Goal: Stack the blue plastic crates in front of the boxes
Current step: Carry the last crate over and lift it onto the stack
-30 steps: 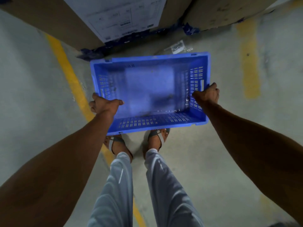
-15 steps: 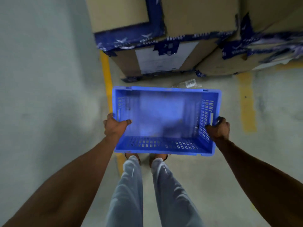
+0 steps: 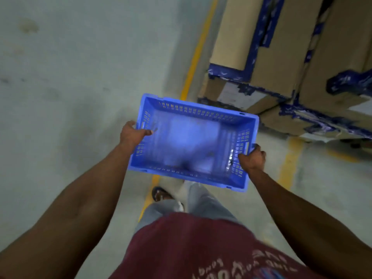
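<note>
**Blue crate in the air near the boxes**

I see one blue plastic crate [image 3: 193,141], empty, its open top facing up, with slotted walls and a handle slot at each short end. It is held off the floor, turned at a slight angle. The taped cardboard boxes [image 3: 281,63] stand stacked just beyond its far right corner.

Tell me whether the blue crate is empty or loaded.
Empty: the blue crate shows only its bare floor, though blurred. The left hand and right hand hold its ends.
</note>
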Action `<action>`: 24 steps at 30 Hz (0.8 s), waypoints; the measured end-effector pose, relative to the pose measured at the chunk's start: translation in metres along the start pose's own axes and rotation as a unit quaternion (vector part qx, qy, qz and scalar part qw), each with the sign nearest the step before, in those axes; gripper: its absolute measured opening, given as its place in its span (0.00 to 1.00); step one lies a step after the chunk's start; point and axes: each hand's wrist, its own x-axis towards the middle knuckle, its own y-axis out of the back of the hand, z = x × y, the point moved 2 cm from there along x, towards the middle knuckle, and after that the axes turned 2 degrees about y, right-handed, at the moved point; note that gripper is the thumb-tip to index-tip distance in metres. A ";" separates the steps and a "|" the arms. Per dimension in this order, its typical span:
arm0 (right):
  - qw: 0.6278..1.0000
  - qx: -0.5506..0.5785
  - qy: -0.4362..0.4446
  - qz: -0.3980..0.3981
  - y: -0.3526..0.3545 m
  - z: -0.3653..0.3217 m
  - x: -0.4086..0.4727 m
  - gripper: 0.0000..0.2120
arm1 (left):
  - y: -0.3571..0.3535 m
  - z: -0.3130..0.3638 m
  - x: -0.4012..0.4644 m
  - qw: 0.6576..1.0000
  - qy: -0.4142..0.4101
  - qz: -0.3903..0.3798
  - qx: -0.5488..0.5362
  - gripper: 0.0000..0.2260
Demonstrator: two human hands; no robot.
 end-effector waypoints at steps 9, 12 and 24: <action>0.973 -0.097 0.195 -0.070 -0.059 -0.076 -0.128 0.33 | 0.169 -0.223 -0.095 0.972 0.044 0.132 -0.186 0.39; 0.959 -0.110 0.245 -0.087 -0.096 -0.101 -0.169 0.37 | 0.207 -0.316 -0.144 0.946 0.053 0.214 -0.239 0.24; 0.789 -0.234 0.541 -0.176 -0.200 -0.209 -0.484 0.23 | 0.341 -0.525 -0.380 0.823 0.168 0.404 -0.363 0.24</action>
